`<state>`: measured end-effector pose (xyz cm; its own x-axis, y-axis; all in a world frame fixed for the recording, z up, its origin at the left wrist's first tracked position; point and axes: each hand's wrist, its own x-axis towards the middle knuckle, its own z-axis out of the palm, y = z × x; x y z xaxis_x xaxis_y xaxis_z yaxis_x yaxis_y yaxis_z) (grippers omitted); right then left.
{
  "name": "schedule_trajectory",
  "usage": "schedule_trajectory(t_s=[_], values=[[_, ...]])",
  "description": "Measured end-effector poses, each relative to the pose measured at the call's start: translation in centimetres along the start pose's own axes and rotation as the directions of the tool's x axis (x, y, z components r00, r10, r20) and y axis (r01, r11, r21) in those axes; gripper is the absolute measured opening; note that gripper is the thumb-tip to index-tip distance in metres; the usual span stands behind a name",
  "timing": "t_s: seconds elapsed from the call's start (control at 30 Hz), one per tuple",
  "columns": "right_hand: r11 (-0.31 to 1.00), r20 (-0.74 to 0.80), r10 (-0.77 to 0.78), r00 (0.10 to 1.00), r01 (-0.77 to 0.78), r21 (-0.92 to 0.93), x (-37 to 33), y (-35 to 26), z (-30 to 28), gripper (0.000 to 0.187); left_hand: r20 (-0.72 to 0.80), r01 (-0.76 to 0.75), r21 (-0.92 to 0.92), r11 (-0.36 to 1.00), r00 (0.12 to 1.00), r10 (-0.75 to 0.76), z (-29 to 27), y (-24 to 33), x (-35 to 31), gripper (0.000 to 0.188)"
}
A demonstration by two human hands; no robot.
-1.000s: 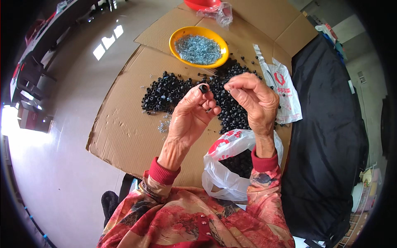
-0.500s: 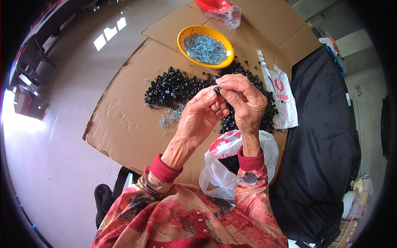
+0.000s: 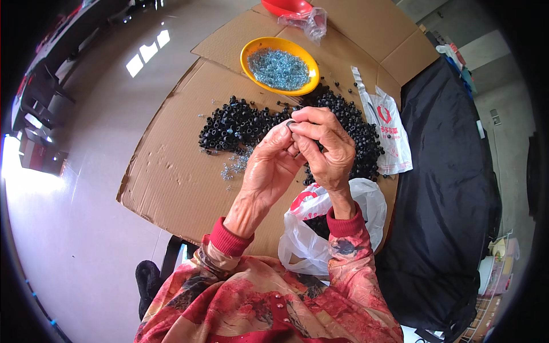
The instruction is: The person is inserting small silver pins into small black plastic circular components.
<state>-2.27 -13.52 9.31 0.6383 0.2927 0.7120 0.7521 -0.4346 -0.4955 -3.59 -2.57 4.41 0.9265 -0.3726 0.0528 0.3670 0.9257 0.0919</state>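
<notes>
My left hand (image 3: 269, 166) and my right hand (image 3: 326, 148) meet fingertip to fingertip above a flattened cardboard sheet (image 3: 171, 177). Together they pinch one small black round part (image 3: 291, 123) with a pale rim. Just beyond the hands lies a wide heap of small black parts (image 3: 240, 123). A few tiny silvery pieces (image 3: 234, 166) are scattered to the left of my left hand. Further back stands a yellow bowl (image 3: 253, 48) full of silvery-blue metal bits.
A white plastic bag (image 3: 366, 211) holding dark parts sits open under my right wrist. Another printed flat bag (image 3: 389, 131) lies to the right, beside a black cloth (image 3: 452, 188). A red dish (image 3: 286, 7) and clear wrapper (image 3: 306, 23) sit at the back.
The hands have closed together: the right fingers came over to the left fingertips and now both pinch the small black part. The view shifted slightly.
</notes>
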Motion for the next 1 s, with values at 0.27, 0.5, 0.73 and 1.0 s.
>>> schedule_trajectory(t_s=[0.27, 0.5, 0.73, 1.0], values=[[0.999, 0.043, 0.044, 0.998, -0.042, -0.028, 0.5, 0.1, -0.5, 0.029, -0.012, 0.008, 0.026, 1.000, 1.000, -0.007, -0.9, 0.3, 0.0, 0.023], [0.998, 0.240, 0.041, 0.970, -0.052, 0.038, 0.4, 0.7, -2.0, 0.021, 0.036, 0.092, 0.111, 0.989, 0.995, -0.097, -1.6, 0.7, 0.0, 0.020], [0.992, 0.025, 0.049, 0.998, -0.045, -0.120, 2.9, 1.4, -4.9, 0.055, 0.036, -0.079, 0.328, 0.941, 0.997, 0.071, -2.2, 2.1, 0.8, 0.017], [0.970, -0.303, 0.023, 0.953, -0.095, -0.225, 4.2, 3.4, -8.4, 0.079, 0.045, -0.100, 0.307, 0.946, 0.995, 0.091, -3.6, 2.6, 2.0, 0.016]])
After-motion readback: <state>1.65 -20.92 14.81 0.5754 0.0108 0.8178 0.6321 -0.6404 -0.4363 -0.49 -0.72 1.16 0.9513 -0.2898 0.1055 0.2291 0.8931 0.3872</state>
